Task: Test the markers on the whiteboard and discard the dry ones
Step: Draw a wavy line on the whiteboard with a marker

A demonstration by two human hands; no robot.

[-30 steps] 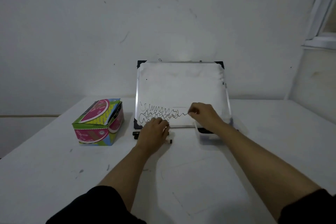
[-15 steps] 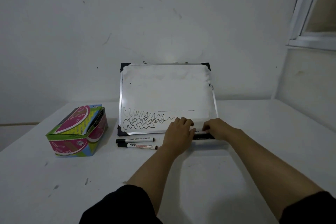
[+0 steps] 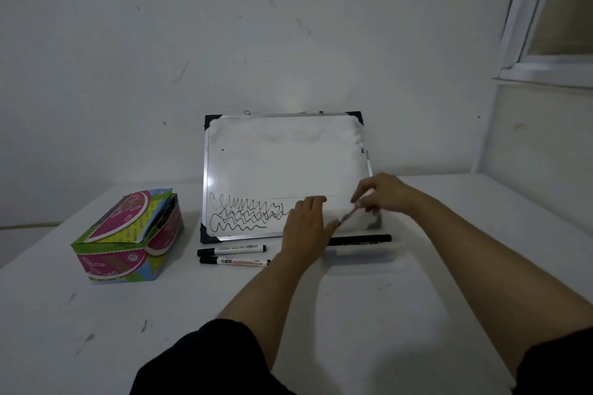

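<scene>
The whiteboard [image 3: 282, 163] leans against the wall, with black scribbles across its lower left. My right hand [image 3: 386, 196] pinches a pale marker [image 3: 349, 214], blurred and slanting down to the left in front of the board's lower right. My left hand [image 3: 305, 228] has its back to the camera, and its thumb and fingers meet that marker's lower end. A black marker [image 3: 362, 238] lies just below both hands. Two white capped markers [image 3: 232, 249] [image 3: 236, 261] lie side by side in front of the board's left corner.
A colourful cardboard box [image 3: 128, 236] stands on the white table [image 3: 321, 314] left of the board. A faint clear tray [image 3: 399, 261] sits under the black marker. A window frame [image 3: 526, 42] is at the upper right.
The right hand stopped scribbling and dropped to the board's bottom edge. It has since lifted with the pale marker. The left hand left the two white markers and came to that marker's end.
</scene>
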